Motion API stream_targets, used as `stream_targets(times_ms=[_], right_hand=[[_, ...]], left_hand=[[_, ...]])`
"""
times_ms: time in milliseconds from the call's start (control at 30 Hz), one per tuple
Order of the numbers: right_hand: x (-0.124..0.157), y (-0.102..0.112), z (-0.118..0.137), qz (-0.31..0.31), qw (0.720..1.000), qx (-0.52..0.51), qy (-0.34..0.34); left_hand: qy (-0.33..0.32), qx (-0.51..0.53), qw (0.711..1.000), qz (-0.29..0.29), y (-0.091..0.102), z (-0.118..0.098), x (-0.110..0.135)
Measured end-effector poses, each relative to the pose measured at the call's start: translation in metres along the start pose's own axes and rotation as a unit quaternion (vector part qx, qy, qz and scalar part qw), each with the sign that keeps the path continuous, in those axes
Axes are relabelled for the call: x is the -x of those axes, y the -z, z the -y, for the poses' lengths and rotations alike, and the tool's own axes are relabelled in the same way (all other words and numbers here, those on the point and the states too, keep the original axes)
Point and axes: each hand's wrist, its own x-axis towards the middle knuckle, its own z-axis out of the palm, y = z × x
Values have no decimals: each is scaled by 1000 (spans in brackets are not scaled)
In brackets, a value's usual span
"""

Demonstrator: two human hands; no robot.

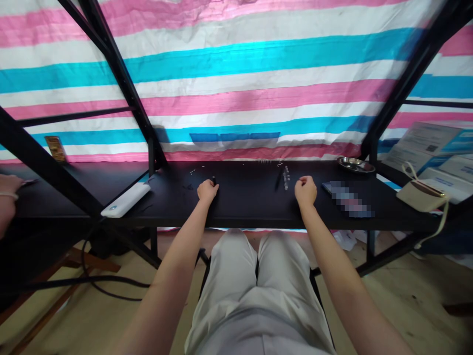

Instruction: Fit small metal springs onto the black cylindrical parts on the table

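Note:
My left hand (207, 191) rests closed on the black table, with a short black pen-like stick (214, 180) poking up from between the thumb and fingers. To the right, my right hand (306, 191) is curled up on the tabletop; whatever its fingers may hold is hidden. Just left of that hand lies a row of small clear pieces (286, 178), and a thin black stick (278, 179) lies beside it. A phone (347, 199) with a blurred screen lies right of my right hand.
A white power bank (126, 200) lies at the left edge. A shiny metal dish (355, 164) stands at the back right, near a beige purse (421, 194) and boxes (424, 145). Black frame bars (121, 81) slant up on both sides. Another person's hand (10, 185) is at far left.

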Motion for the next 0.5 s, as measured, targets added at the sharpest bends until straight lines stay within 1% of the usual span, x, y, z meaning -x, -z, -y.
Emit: stream_targets(times_ms=[100, 167, 333, 500], right_hand=[[0, 2, 0, 48, 998, 29, -35], [1, 2, 0, 69, 995, 43, -49], [1, 0, 0, 55, 995, 59, -59], [2, 2, 2, 68, 993, 83, -55]], left_hand=[[-2, -5, 1000, 4, 0, 0, 0], [-4, -10, 1000, 8, 0, -1, -1], [-5, -16, 1000, 25, 3, -3, -3], [2, -15, 999, 34, 5, -6, -4]])
